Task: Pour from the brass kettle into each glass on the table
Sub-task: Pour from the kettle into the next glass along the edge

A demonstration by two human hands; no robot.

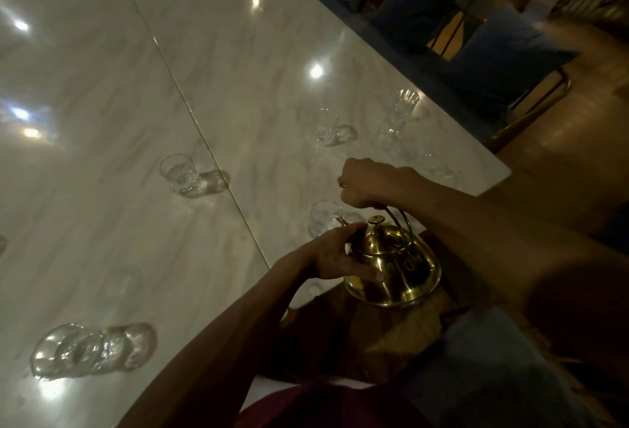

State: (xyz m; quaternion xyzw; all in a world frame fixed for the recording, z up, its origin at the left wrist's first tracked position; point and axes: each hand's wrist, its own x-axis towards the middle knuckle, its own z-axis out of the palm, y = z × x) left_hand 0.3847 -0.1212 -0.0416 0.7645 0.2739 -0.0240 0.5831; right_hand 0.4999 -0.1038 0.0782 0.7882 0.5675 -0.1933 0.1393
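While ceiling lights glare back off its polish, the pale marble table (218, 63) runs long and bare through a dim room, a thin seam dividing its two slabs. Blue cushioned chairs (490, 63) with thin metal legs line its far edge on a brown wooden floor (561, 141). Clear glasses stand scattered across the marble: one (179, 174) beside the seam, two (325, 128) farther along, a taller faceted one (396, 117) near the far edge, and a blurred one (92, 349) close to the near edge.

At the table's near corner the brass kettle (394, 267) is upright, lid knob upward, its spout aimed toward a small glass (323, 220) just beside it. The right hand (374, 186) is clenched around the top of the wire handle arching over the lid. The left hand (337, 257) curls loosely against the kettle's side by the spout, fingers touching the brass.
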